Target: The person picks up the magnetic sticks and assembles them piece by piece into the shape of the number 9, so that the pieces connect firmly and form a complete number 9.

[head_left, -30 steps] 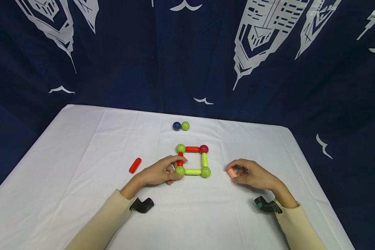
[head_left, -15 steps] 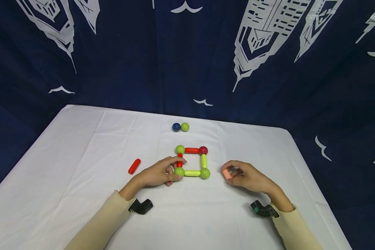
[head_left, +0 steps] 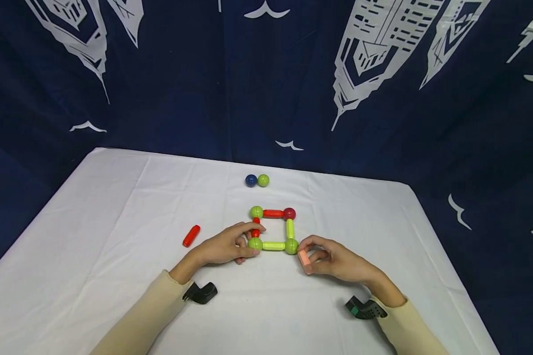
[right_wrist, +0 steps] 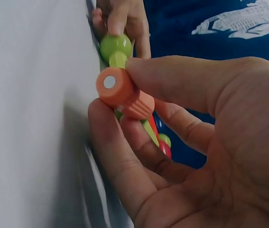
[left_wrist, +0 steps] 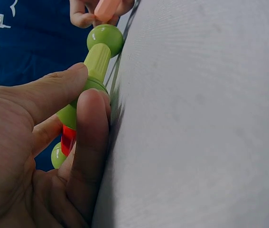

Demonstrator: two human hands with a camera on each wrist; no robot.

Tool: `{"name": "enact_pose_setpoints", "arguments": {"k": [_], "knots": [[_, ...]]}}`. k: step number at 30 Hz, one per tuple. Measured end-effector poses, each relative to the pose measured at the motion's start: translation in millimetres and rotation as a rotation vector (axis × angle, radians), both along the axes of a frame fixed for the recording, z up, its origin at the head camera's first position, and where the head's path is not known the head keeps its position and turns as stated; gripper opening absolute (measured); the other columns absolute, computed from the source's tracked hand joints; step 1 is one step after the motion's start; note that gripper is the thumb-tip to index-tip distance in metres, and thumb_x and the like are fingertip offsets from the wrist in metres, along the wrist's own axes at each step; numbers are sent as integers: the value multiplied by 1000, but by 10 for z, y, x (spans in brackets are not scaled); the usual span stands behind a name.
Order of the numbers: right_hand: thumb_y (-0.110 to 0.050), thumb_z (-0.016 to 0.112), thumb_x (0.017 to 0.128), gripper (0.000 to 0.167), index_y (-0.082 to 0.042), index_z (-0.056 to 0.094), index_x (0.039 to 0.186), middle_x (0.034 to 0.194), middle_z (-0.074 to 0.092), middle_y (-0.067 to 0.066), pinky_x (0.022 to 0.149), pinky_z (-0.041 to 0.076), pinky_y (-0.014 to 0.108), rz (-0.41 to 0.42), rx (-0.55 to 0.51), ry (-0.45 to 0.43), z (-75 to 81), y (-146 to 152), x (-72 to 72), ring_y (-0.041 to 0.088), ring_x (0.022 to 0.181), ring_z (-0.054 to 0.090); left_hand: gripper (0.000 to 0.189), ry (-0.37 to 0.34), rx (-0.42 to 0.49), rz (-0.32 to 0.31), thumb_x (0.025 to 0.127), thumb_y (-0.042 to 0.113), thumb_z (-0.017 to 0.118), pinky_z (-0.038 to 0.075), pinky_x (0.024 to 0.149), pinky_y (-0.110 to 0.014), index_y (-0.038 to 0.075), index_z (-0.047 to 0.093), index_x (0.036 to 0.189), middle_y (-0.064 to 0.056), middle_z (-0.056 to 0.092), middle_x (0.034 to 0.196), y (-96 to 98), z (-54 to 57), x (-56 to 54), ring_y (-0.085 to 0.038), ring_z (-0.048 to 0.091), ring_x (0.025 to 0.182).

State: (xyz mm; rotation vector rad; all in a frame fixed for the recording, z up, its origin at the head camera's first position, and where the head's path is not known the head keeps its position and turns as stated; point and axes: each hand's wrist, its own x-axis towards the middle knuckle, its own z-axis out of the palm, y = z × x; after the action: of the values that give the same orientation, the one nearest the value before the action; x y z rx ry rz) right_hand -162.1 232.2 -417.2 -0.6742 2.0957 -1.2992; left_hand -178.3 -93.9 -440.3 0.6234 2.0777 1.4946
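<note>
A square of magnetic rods and balls lies on the table, with red rods (head_left: pixel 273 214) and yellow-green rods (head_left: pixel 274 245) between its corner balls. My left hand (head_left: pixel 226 242) pinches the near-left green ball (head_left: pixel 255 244) between thumb and fingers. Just right of the square, my right hand (head_left: pixel 337 259) holds an orange magnetic rod (head_left: pixel 304 258) near the near-right green ball (head_left: pixel 291 246). A white dot marks the rod's end in the right wrist view; a ribbed orange part (right_wrist: pixel 140 104) lies behind it, and whether that is a second rod I cannot tell.
A loose red rod (head_left: pixel 191 236) lies left of the left hand. Behind the square, a dark blue ball (head_left: pixel 250 180) and a green ball (head_left: pixel 263 180) sit side by side. The white-covered table (head_left: pixel 115 212) ends at a dark blue patterned curtain (head_left: pixel 182 98).
My right hand has moved left and nearer to me with the orange rod, up beside the square's near-right ball. The left hand has kept its hold on the near-left ball.
</note>
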Motion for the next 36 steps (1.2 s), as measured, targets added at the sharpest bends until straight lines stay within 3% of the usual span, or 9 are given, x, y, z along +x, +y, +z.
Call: {"name": "enact_pose_setpoints", "arguments": {"k": [6,13,19,36], "knots": [[-7,73,91,50,-6,45,133,129,52,18,86,53,24,-22,-22,-35,-16,-93,51,22,98,67,54,-2,-15,12,94,17,72,49,63,-22,15,49,143,-11,47,108,-3,-15,7,-13,57,60],[-10,71,93,70,-9,28,148,125,48,19,85,53,23,-77,-37,-95,-44,-77,108,18,99,68,55,10,-6,-13,94,17,72,49,64,-23,15,48,144,-11,49,106,45,-21,5,-13,57,60],[-12,73,92,77,-13,25,153,128,46,18,87,52,23,-116,-42,-161,-51,-116,124,18,101,67,55,8,-22,-4,94,17,72,49,65,-23,15,49,143,-10,49,106,38,-10,3,-13,57,59],[-14,73,92,81,-10,21,154,120,52,17,84,51,22,-161,-23,-114,-98,-187,88,16,95,70,54,19,-27,1,94,17,71,50,64,-23,15,48,143,-10,49,106,17,-1,-8,-13,57,59]]}}
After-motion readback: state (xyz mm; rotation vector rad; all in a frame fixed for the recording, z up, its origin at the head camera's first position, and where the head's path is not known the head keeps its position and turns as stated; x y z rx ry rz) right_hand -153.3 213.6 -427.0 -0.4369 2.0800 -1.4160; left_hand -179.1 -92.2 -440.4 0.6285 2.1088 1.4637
